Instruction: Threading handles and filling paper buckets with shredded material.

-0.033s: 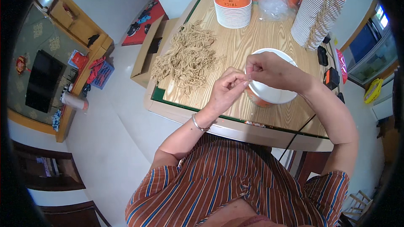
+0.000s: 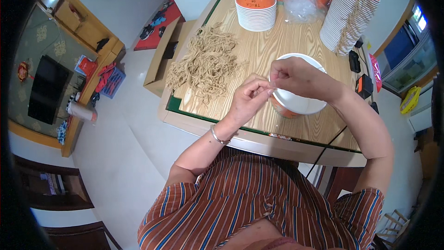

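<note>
Bucket (image 2: 303, 105): two o'clock from view centre.
Left hand (image 2: 252, 98): fingertips pinched together, near bucket's nine-o'clock rim.
Right hand (image 2: 296, 78): fingers curled together beside left's; anything held, indiscernible.
Twine heap (image 2: 203, 60): eleven o'clock.

Colour check: orange, white, tan, stripes

Tub (image 2: 303, 104) nearest me: white inside, orange outside. Strand pile (image 2: 203, 62): plain tan. Left tub stack (image 2: 255, 4): green band, orange print with white figures, white rims. Right stack (image 2: 343, 13): orange end, white rims, tan strands (image 2: 354, 24) along it. Tabletop (image 2: 259, 44): pale brown wood grain, green edging (image 2: 173, 104). My top (image 2: 249, 190): reddish brown, blue and light stripes. My bracelet (image 2: 218, 136): silver. Cord (image 2: 327, 146) near me: black.
</note>
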Tool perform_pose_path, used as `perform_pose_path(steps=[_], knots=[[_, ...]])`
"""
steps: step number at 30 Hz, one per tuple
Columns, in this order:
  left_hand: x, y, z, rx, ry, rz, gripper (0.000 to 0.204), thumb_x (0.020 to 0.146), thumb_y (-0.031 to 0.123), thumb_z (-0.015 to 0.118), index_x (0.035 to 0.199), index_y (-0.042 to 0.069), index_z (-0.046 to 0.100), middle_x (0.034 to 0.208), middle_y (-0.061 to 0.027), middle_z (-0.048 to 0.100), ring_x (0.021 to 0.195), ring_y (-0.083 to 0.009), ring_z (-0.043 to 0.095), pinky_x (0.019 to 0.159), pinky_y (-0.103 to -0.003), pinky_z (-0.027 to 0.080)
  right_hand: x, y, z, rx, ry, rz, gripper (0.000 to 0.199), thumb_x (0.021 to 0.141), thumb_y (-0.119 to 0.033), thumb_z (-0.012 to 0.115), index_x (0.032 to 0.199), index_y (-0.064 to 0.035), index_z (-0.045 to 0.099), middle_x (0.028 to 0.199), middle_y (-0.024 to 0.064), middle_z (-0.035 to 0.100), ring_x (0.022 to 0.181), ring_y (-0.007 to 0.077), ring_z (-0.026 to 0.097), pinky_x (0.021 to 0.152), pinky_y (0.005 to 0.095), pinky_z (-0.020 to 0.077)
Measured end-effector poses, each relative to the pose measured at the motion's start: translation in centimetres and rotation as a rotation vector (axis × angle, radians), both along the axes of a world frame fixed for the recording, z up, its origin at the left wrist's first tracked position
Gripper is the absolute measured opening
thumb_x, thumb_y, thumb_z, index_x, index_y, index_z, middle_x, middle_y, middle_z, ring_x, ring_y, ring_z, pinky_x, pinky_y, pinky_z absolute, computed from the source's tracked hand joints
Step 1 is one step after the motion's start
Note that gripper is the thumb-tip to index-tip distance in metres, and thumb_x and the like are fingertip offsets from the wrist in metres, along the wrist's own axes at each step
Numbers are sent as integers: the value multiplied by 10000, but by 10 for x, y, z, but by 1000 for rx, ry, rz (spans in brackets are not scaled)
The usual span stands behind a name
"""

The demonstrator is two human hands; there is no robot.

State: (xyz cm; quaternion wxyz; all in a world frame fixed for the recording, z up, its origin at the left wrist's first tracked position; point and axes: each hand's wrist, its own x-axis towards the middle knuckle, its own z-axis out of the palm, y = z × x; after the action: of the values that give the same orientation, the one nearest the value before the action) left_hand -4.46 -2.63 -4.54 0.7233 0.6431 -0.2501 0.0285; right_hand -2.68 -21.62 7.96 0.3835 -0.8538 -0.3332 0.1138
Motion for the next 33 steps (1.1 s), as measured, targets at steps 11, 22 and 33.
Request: perform_pose_path(steps=[11,22,33], knots=[[10,10,12,134,-169,-64,84,866,8,686,939,40,710,1013,-29,578,979,-133,541,876,-270,448,-9,7,21,160,241,-10,141,911,-73,596,1040,-56,543,647,-85,398,606,26,382,542,229,320],[10,10,16,168,-268,-57,96,839,44,734,932,48,713,948,-36,571,908,-141,561,780,-262,475,-11,4,18,275,59,-19,80,955,-84,572,1014,-61,522,683,-83,454,637,-1,412,543,190,330],[9,-5,23,210,-178,254,82,846,27,701,817,19,625,825,-30,557,706,-91,511,652,-225,446,14,-36,61,24,132,-161,193,877,-119,644,1048,-34,611,629,-108,409,577,-4,398,512,192,308]])
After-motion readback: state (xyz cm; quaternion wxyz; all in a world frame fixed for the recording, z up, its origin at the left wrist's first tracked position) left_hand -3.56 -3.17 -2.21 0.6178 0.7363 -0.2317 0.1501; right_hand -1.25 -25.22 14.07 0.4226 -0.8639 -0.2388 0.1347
